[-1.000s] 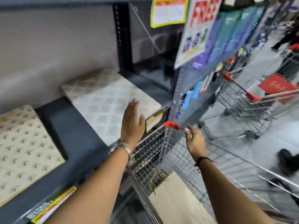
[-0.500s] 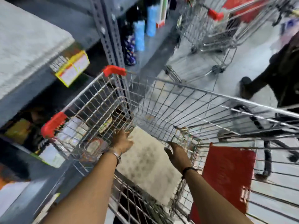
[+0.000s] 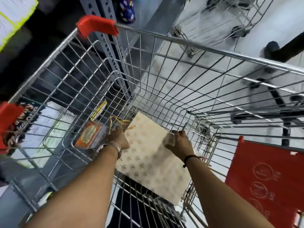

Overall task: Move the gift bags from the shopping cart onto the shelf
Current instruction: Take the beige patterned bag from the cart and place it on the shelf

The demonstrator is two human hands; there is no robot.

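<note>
A flat cream gift bag [image 3: 148, 162] printed with small bees lies on the bottom of the wire shopping cart [image 3: 185, 45]. Its gold cord handles [image 3: 119, 122] stick out at the far left end. My left hand [image 3: 117, 139] rests on the bag's left edge by the cords, fingers curled on it. My right hand [image 3: 178, 143] pinches the bag's far right corner. The shelf [image 3: 14, 46] stands to the left of the cart, mostly out of view.
A grey shelf upright [image 3: 105, 37] runs behind the cart's red corner guard [image 3: 97, 25]. Packaged goods [image 3: 89, 135] show through the cart's left wall. A red panel [image 3: 264, 180] hangs on the cart's right. A second cart [image 3: 218, 18] stands beyond.
A second ago my hands were up at the shelf by a stack of bags. My view swung down into the cart and both hands dropped onto the bee-print bag.
</note>
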